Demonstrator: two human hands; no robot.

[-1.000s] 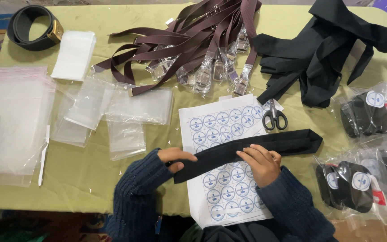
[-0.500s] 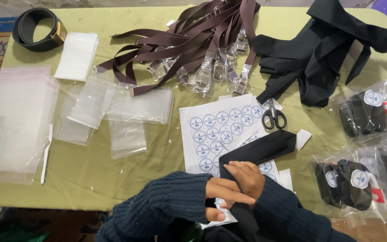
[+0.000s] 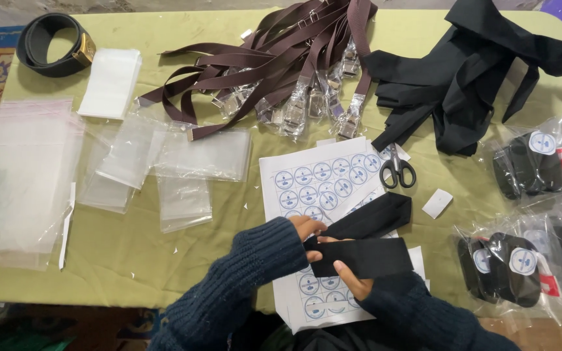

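A black necktie [image 3: 367, 240] lies folded over itself on a sheet of round blue-and-white stickers [image 3: 317, 185]. My left hand [image 3: 308, 229], in a dark blue knitted sleeve, pinches the tie at its fold. My right hand [image 3: 351, 278] holds the lower folded layer from beneath, fingers under the cloth. The upper end of the tie points up and right toward black-handled scissors [image 3: 397, 170].
A pile of black ties [image 3: 469, 78] and brown straps with clips [image 3: 281, 62] lie at the back. Clear plastic bags [image 3: 118, 169] cover the left of the green table [image 3: 131, 260]. Bagged black ties [image 3: 521, 260] sit at right. A coiled black belt [image 3: 50, 45] is far left.
The tie lay stretched across the sticker sheet one second ago. Both hands have since folded it in half and drawn it closer to my body.
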